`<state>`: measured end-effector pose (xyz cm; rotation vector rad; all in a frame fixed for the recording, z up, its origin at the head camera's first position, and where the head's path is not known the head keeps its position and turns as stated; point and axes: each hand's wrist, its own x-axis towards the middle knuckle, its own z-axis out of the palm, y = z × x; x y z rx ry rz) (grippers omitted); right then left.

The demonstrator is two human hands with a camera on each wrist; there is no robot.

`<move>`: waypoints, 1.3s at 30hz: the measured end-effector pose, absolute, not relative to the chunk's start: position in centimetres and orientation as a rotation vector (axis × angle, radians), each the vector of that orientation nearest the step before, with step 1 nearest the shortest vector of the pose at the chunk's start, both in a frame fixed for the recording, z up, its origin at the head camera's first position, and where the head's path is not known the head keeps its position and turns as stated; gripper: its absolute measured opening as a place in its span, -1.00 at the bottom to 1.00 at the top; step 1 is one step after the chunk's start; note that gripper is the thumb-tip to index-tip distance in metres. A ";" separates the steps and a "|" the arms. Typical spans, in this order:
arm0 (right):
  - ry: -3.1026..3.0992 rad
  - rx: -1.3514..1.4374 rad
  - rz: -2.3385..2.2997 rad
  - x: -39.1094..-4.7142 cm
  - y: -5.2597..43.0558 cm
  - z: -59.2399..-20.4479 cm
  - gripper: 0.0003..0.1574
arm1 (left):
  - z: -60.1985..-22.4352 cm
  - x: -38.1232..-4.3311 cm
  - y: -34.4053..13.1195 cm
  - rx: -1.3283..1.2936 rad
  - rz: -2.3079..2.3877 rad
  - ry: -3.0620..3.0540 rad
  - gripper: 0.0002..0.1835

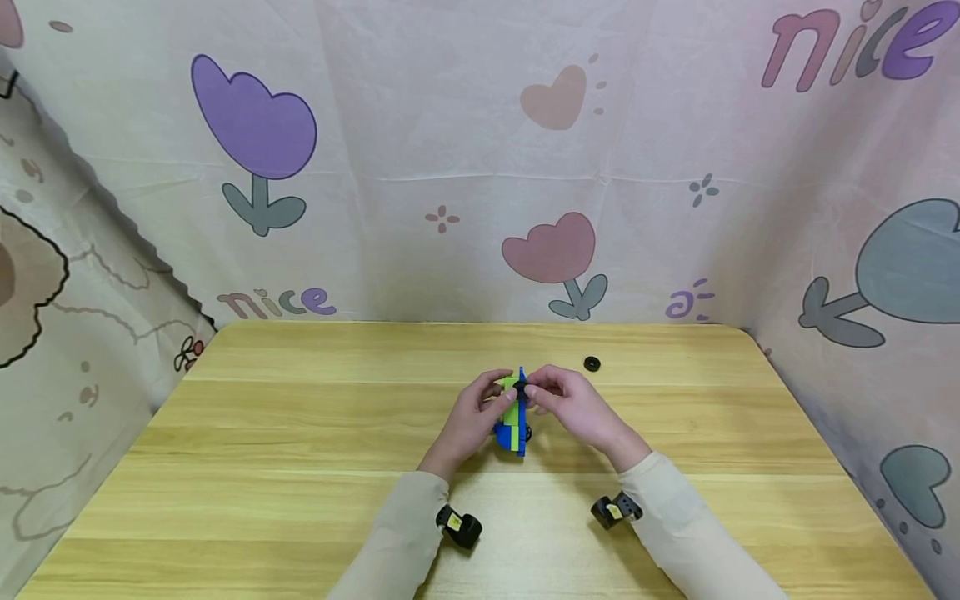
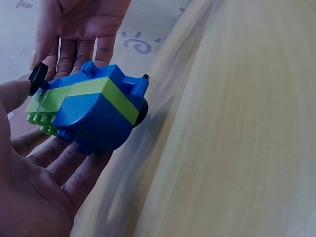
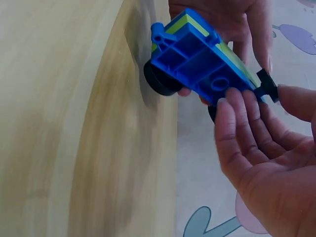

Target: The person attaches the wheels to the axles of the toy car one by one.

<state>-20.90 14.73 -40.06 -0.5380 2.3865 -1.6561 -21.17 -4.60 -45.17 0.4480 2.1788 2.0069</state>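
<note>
A blue and lime-green toy car (image 2: 84, 111) of building blocks is held up on its side between both hands. My left hand (image 1: 471, 414) grips it, fingers along the studded green side and thumb at a black wheel (image 2: 38, 79) on one corner. The thumb of my right hand (image 1: 577, 408) presses that wheel from the other side. In the right wrist view its fingertips (image 3: 234, 96) touch the car's hollow blue underside. Another black wheel (image 3: 160, 79) is on the car's opposite end, and a further one is partly hidden behind the underside.
A loose black wheel (image 1: 592, 364) lies on the wooden table (image 1: 300, 433) beyond my right hand, near the back edge. A patterned cloth (image 1: 420, 125) hangs behind the table and along its sides. Each wrist wears a small black camera (image 1: 459, 527).
</note>
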 end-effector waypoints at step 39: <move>2.334 -0.462 -1.832 -21.3 14.4 -39.6 -0.77 | -43.9 -21.6 -5.5 0.497 1.952 2.126 -0.41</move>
